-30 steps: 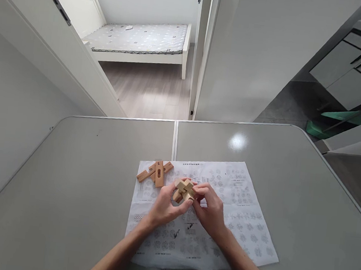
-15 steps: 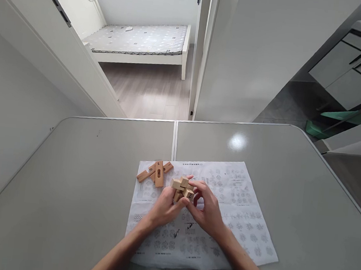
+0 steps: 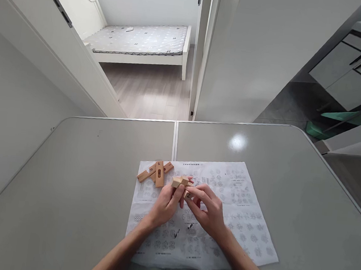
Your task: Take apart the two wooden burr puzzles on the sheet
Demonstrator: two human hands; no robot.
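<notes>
Two hands [image 3: 207, 208] on one block cluster [image 3: 180, 181] over one printed sheet [image 3: 243, 227]

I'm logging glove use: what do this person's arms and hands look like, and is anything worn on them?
The left hand and right hand are ungloved, with no ring or watch visible. The left forearm and right forearm are bare, with no sleeve in view.

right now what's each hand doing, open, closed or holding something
Left hand: closed, holding the pale wooden block cluster.
Right hand: closed, thumb and fingers pinching the numbered wooden block.
</notes>
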